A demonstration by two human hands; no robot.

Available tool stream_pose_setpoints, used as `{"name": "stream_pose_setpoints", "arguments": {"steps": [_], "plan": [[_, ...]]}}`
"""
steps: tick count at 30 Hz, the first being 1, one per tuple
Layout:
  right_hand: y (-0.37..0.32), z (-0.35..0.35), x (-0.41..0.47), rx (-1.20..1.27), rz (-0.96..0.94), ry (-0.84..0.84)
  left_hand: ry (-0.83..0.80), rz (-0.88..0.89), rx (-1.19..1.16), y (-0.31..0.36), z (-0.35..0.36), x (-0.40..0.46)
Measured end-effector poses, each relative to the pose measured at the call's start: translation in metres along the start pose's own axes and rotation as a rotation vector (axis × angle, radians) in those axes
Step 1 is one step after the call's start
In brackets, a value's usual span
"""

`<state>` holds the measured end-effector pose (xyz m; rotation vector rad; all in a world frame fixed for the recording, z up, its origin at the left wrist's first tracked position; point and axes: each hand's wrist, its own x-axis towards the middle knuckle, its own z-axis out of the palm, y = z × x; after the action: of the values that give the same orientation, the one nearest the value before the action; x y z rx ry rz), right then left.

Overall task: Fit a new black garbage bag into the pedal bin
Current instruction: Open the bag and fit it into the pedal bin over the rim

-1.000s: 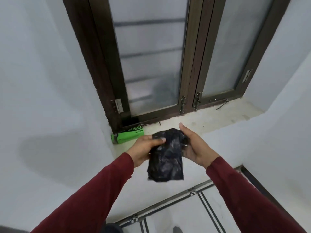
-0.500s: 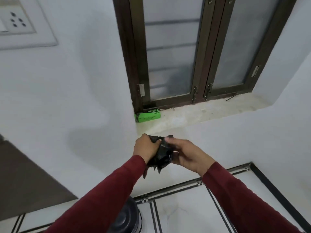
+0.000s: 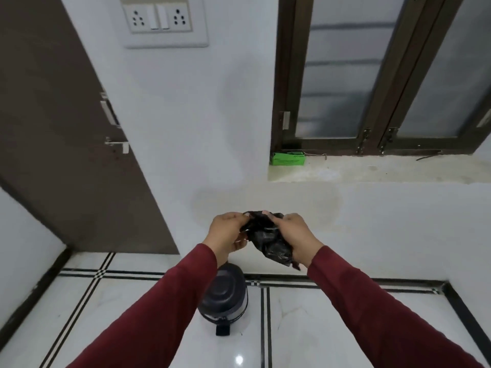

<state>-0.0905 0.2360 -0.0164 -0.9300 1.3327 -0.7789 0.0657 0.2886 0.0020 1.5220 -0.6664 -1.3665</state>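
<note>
A brown door [image 3: 61,123] fills the upper left of the frame, and a dark-framed window [image 3: 382,75] takes the upper right, with a pale sill [image 3: 372,172] under it. A switch plate [image 3: 162,19] sits at top centre on the white wall. White floor tiles with black lines cover the bottom of the frame.

The bin [image 3: 225,296] stands low in the centre, near the wall, partly behind the left sleeve. Its lid is down and its pedal points toward the bottom edge. No bag shows at its rim.

Above it, mid-frame, the bag [image 3: 268,240] is a crumpled black wad held in the air between both hands, well clear of the bin. The left hand [image 3: 228,235] pinches its upper edge between thumb and fingertips; the right hand [image 3: 295,235] has its fingers curled over the top and side of the wad.

A small green box [image 3: 288,158] lies at the left end of the sill.

The task looks barely begun: the bag is in hand, but it is not yet shaken open, the lid is not raised, and the mouth has still to be spread over the rim.
</note>
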Motion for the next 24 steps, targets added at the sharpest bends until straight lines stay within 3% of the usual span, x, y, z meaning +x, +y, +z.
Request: {"name": "stream_pose_setpoints", "arguments": {"steps": [2,5,7,10,15,21,24], "plan": [[0.006,0.013,-0.016,-0.142,-0.048,-0.084,0.094,0.037,-0.029,-0.003,-0.023,-0.008],[0.008,0.031,-0.035,-0.146,-0.087,-0.326,0.185,0.078,0.063,-0.005,-0.052,-0.012],[0.008,0.048,-0.043,-0.201,-0.147,-0.379,0.200,0.077,0.038,-0.002,-0.068,-0.012],[0.011,0.080,-0.051,-0.322,-0.213,-0.249,0.217,0.117,0.022,0.002,-0.098,-0.015],[0.016,0.138,-0.069,-0.075,-0.079,-0.106,-0.123,0.102,-0.132,0.003,-0.163,-0.032],[0.034,0.198,-0.082,0.130,0.062,-0.077,0.035,-0.088,0.256,-0.014,-0.214,-0.026],[0.044,0.211,-0.089,0.257,0.163,-0.040,-0.013,-0.080,0.356,-0.024,-0.241,-0.013]]}}
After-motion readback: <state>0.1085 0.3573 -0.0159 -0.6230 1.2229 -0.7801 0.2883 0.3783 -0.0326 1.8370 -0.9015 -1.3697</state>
